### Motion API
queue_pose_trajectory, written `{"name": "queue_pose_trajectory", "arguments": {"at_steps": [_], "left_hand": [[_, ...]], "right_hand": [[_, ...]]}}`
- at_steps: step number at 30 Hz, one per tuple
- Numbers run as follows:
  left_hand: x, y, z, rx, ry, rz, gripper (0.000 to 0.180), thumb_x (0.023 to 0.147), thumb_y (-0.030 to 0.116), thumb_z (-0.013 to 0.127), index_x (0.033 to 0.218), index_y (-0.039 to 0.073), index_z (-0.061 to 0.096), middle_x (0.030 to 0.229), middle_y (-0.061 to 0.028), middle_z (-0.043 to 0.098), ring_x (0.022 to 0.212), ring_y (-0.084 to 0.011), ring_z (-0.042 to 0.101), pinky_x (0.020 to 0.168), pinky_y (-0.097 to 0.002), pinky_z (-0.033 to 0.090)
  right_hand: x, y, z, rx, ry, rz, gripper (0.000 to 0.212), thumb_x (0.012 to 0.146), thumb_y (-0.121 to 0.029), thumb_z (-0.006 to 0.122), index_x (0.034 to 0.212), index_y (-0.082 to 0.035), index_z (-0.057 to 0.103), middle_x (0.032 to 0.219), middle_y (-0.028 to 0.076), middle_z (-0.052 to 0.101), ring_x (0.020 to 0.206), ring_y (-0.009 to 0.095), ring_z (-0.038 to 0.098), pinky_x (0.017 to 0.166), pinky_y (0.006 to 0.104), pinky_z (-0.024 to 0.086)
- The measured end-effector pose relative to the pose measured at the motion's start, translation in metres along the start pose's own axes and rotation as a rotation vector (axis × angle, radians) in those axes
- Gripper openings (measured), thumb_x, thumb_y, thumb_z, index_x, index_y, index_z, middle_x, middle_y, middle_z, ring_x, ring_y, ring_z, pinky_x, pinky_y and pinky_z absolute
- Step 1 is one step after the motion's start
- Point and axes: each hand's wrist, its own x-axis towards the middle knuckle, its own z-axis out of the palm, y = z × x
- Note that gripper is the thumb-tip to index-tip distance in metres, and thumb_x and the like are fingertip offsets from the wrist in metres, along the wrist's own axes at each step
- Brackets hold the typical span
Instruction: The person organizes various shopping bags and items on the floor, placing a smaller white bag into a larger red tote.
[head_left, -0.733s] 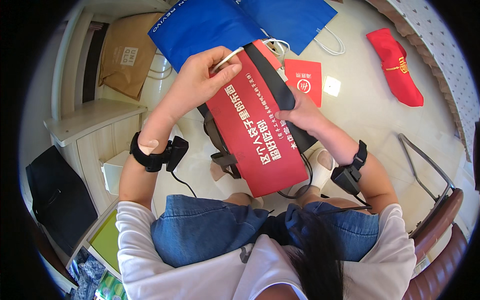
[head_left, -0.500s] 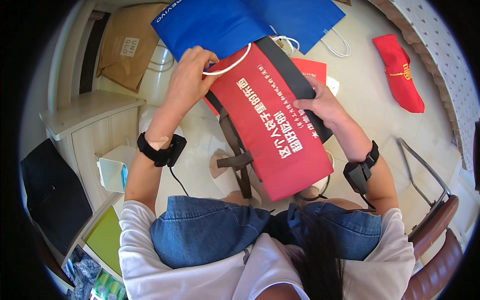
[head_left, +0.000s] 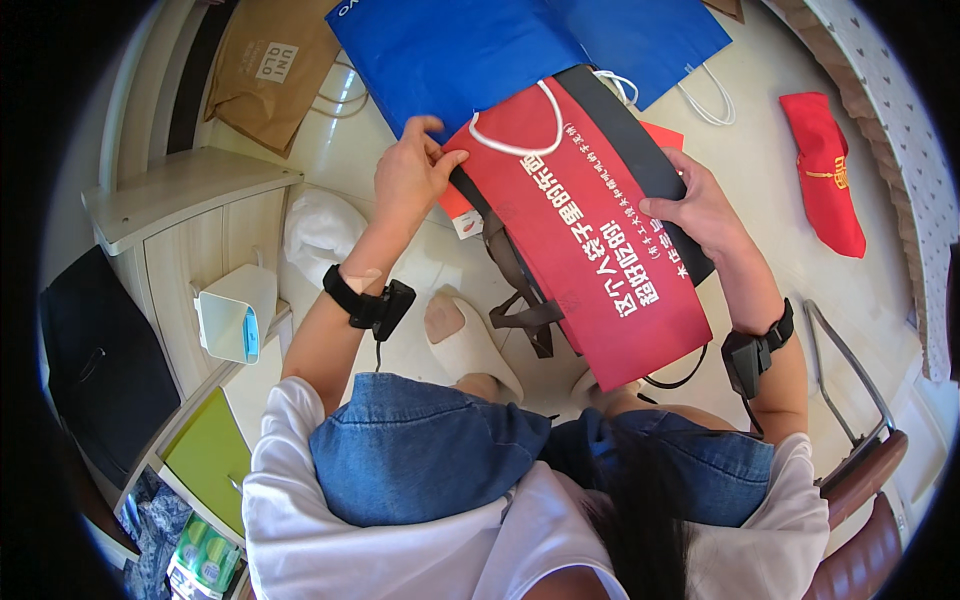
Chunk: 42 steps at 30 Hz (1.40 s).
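A flat red bag (head_left: 600, 250) with white lettering lies slanted across my lap side, on top of a dark grey-black bag (head_left: 632, 130). My right hand (head_left: 708, 210) grips the right edge of both, thumb on top and fingers underneath. At the far left corner of the red bag is my left hand (head_left: 410, 178), thumb on its edge and some fingers hidden. A large blue bag (head_left: 460, 50) touches its far end. The blue bag's white cord handle (head_left: 520, 150) loops loosely over the red one. Brown straps (head_left: 525, 310) hang from the stack's near left side.
A second blue bag (head_left: 650, 50) and a brown paper bag (head_left: 265, 75) lie beyond. To the right are a red pouch (head_left: 820, 170) and a chair (head_left: 860, 465). A cabinet (head_left: 200, 250) with a white bin (head_left: 228, 310) stands at left. Orange-red paper (head_left: 662, 137) shows under the stack.
My left hand has let go of the white cord handle and moved to the red bag's corner. Both hands and the stack sit further right in view.
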Motion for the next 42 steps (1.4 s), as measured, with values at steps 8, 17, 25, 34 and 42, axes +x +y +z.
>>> {"name": "queue_pose_trajectory", "arguments": {"at_steps": [8,17,25,34,42], "left_hand": [[-0.009,0.011,-0.001,-0.084,0.134,0.097,0.046,0.073,0.014,0.074,0.116,0.011,0.058,0.09,-0.0063,0.063,0.071,-0.0221,0.061,0.064,-0.0335,0.05],[-0.008,0.014,0.002,0.15,0.197,0.542,0.045,0.072,0.003,0.064,0.115,0.015,0.063,0.099,-0.0063,0.054,0.085,-0.0236,0.052,0.073,-0.0337,0.046],[0.0,0.016,-0.005,0.603,0.331,0.62,0.046,0.074,0.008,0.06,0.118,0.019,0.061,0.104,-0.0065,0.055,0.097,-0.0231,0.052,0.089,-0.043,0.038],[0.035,0.017,-0.018,0.789,0.27,0.874,0.018,0.072,0.012,0.058,0.089,0.012,0.062,0.09,-0.0061,0.052,0.085,-0.0231,0.051,0.085,-0.0422,0.04],[0.022,0.042,-0.006,0.843,0.229,0.936,0.013,0.07,0.012,0.06,0.084,0.013,0.059,0.09,-0.0041,0.052,0.08,-0.0202,0.052,0.072,-0.0341,0.042]], "right_hand": [[0.0,-0.003,0.001,-0.041,0.002,0.005,0.047,0.071,0.003,0.068,0.115,0.002,0.053,0.094,0.009,0.065,0.081,0.014,0.064,0.077,0.0268,0.051],[0.0,-0.004,0.0,-0.037,-0.01,0.003,0.048,0.071,0.004,0.068,0.116,0.002,0.053,0.096,0.009,0.065,0.082,0.013,0.064,0.077,0.0264,0.051],[0.002,0.003,0.0,-0.032,-0.002,0.022,0.049,0.071,0.003,0.069,0.117,0.002,0.053,0.096,0.01,0.065,0.082,0.014,0.064,0.077,0.0265,0.051],[0.001,0.004,0.002,0.018,-0.021,0.014,0.046,0.071,0.003,0.068,0.115,0.004,0.054,0.097,0.012,0.065,0.082,0.016,0.065,0.077,0.0287,0.052],[0.002,0.012,0.007,0.12,0.067,0.014,0.043,0.071,0.003,0.066,0.113,0.004,0.055,0.097,0.013,0.065,0.084,0.018,0.065,0.077,0.0303,0.052]]}}
